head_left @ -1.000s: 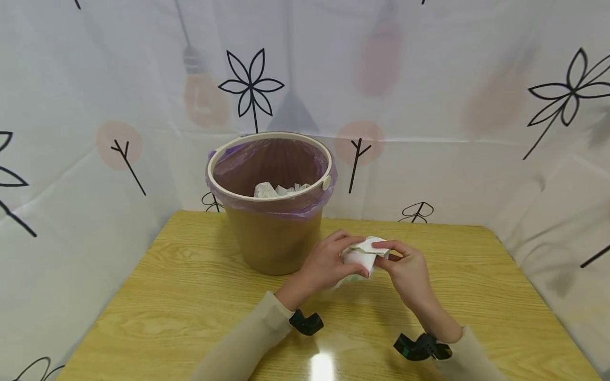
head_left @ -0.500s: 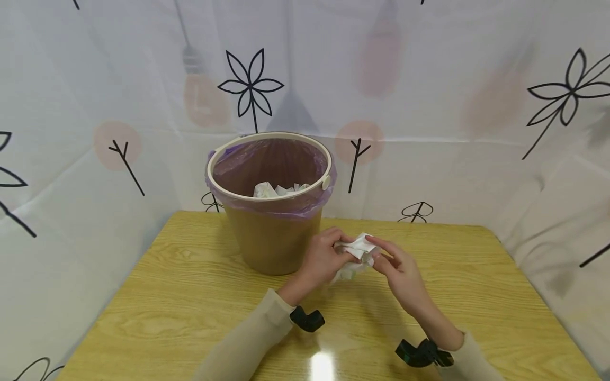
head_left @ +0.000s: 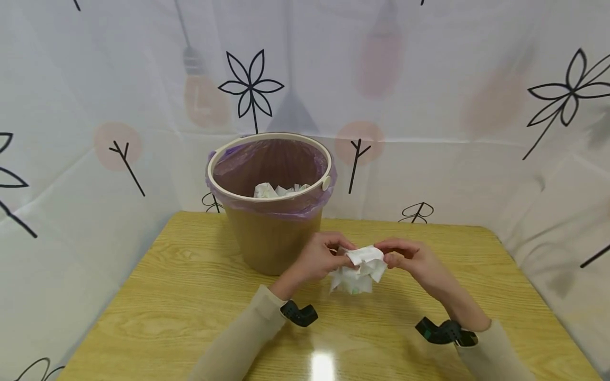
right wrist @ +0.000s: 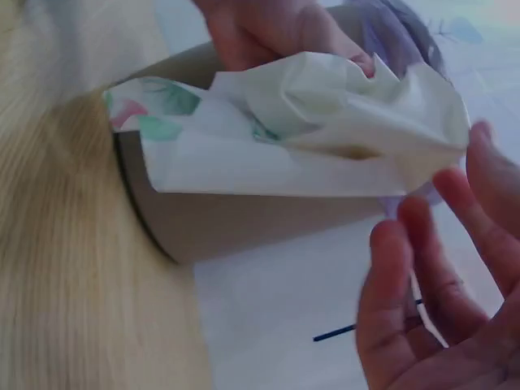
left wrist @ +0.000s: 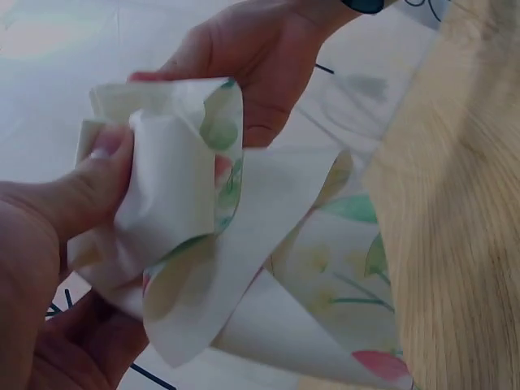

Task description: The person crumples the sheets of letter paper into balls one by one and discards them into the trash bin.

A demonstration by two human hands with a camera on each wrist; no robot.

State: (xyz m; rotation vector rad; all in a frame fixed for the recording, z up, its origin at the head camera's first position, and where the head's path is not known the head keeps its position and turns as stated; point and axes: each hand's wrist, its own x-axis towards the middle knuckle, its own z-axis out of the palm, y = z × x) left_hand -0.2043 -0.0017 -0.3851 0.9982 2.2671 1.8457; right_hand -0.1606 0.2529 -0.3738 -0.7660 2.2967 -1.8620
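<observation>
A crumpled sheet of white paper [head_left: 364, 270], printed with green leaves and pink and yellow flowers, hangs folded above the table between both hands. My left hand [head_left: 318, 258] pinches its left side, the thumb lying over the folds in the left wrist view. At its right edge is my right hand [head_left: 416, 262], thumb and index fingertips on either side of a corner in the right wrist view; the other fingers are bent loosely and hold nothing. Behind the left hand stands a brown bin [head_left: 271, 241] lined with a purple bag [head_left: 305, 209].
Inside the bin lie several white crumpled papers [head_left: 267, 190]. The bin has a cream rim with a handle. It stands on a wood-grain table [head_left: 190, 296] against a patterned white cloth backdrop [head_left: 429, 132]. Each wrist wears a black camera mount [head_left: 300, 314].
The paper is less bunched, with its lower part hanging more openly. My right hand has shifted right, turned and moved toward the paper's edge. The left hand has dropped slightly, while the bin stays put.
</observation>
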